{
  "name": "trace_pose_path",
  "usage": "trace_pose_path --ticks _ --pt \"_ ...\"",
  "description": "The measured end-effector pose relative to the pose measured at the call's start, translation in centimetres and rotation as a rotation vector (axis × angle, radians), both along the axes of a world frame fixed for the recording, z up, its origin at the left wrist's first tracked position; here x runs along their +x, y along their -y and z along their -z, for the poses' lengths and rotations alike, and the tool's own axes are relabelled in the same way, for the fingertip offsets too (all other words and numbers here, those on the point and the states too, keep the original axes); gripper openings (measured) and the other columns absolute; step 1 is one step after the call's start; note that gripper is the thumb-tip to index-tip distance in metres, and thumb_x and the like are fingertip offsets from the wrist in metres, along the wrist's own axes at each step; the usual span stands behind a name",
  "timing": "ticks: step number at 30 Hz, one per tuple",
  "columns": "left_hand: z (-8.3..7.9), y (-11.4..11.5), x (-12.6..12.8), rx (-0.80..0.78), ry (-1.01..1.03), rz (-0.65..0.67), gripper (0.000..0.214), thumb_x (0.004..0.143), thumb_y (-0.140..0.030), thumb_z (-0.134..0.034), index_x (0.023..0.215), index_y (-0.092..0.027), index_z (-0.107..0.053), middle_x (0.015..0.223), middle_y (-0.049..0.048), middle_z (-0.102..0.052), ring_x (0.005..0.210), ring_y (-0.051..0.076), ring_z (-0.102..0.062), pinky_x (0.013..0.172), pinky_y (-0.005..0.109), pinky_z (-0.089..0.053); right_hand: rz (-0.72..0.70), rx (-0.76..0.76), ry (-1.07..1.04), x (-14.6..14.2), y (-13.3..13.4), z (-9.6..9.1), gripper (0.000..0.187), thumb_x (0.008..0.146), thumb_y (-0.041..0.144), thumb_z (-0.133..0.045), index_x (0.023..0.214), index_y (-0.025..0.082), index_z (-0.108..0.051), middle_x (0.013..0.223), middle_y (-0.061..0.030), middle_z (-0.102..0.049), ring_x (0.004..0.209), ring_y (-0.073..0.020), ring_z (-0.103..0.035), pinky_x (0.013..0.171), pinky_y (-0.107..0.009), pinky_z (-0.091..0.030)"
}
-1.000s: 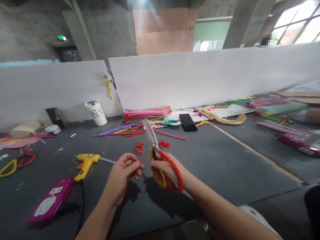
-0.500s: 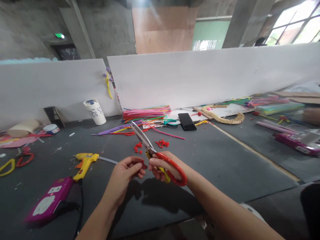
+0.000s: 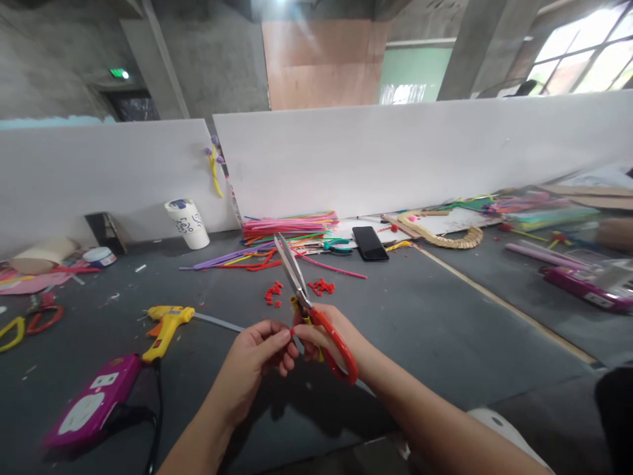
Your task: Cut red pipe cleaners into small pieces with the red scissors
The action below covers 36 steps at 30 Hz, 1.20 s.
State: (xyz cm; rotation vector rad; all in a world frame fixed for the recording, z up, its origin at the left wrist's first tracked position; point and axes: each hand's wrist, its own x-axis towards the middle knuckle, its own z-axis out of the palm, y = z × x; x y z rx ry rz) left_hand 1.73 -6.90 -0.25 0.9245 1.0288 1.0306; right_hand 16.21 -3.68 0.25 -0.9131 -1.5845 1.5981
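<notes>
My left hand (image 3: 264, 353) pinches a small red fuzzy piece (image 3: 291, 332) between thumb and forefinger, and most of that piece is hidden. Fingertips of my right hand (image 3: 316, 333) meet it from the other side. Hooked in my right hand is a pair of scissors (image 3: 293, 267), its red handle facing me and yellow showing beneath. The blades point up and away, slightly parted. Beyond the hands, two loose heaps of red cut bits (image 3: 321, 287) lie on the dark table (image 3: 420, 330).
Bundled pipe cleaners (image 3: 289, 226) lie by the white partition (image 3: 370, 158), near green-handled pliers (image 3: 339, 247) and a phone (image 3: 370, 243). On the left are a yellow glue gun (image 3: 168, 326), a purple power box (image 3: 93, 399) with a black cable, and other scissors (image 3: 45, 318).
My hands have come together, and my right fingertips now meet the red piece. The scissors have swung more upright and shifted slightly right at the blades.
</notes>
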Motion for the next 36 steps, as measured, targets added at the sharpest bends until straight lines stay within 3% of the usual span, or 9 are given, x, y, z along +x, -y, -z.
trace_pose_path --ticks 12,20,30,36 --pt "0.2 0.2 0.3 -0.088 0.060 0.050 0.015 0.070 -0.026 -0.060 0.063 -0.013 -0.058 0.052 -0.0001 -0.057 0.041 0.005 -0.047 0.040 0.015 -0.034 0.042 -0.003 -0.014 -0.1 0.1 -0.2 0.009 0.065 0.020 -0.050 0.058 0.017 -0.045 0.039 0.0072 -0.042 0.036 -0.0063 -0.039 0.039 -0.017 -0.036" --pt "-0.2 0.1 0.2 0.213 -0.347 -0.127 0.014 0.062 -0.027 -0.065 0.068 -0.015 -0.064 0.056 0.0009 -0.060 0.050 0.011 -0.051 0.049 0.021 -0.040 0.134 0.025 0.135 -0.3 -0.4 0.8 0.003 0.063 0.017 -0.045 0.060 0.017 -0.045 0.044 0.0068 -0.042 0.037 -0.0074 -0.044 0.037 -0.017 -0.036" --pt "0.2 0.4 0.6 0.302 -0.710 -0.195 0.016 0.065 -0.026 -0.056 0.072 -0.014 -0.065 0.062 0.0028 -0.065 0.056 0.016 -0.057 0.052 0.024 -0.042 0.201 0.204 0.279 -0.4 -0.1 1.7 0.003 0.058 0.017 -0.050 0.059 0.017 -0.046 0.053 0.0050 -0.043 0.049 -0.0076 -0.037 0.043 -0.017 -0.026" --pt "0.2 0.7 0.8 0.413 -0.793 -0.254 0.011 0.066 -0.022 -0.054 0.070 -0.018 -0.063 0.067 0.0019 -0.065 0.062 0.016 -0.059 0.061 0.026 -0.044 0.272 0.384 0.409 -0.2 0.0 1.3 0.013 0.064 0.026 -0.052 0.057 0.016 -0.046 0.052 0.0048 -0.041 0.050 -0.0082 -0.035 0.045 -0.017 -0.026"
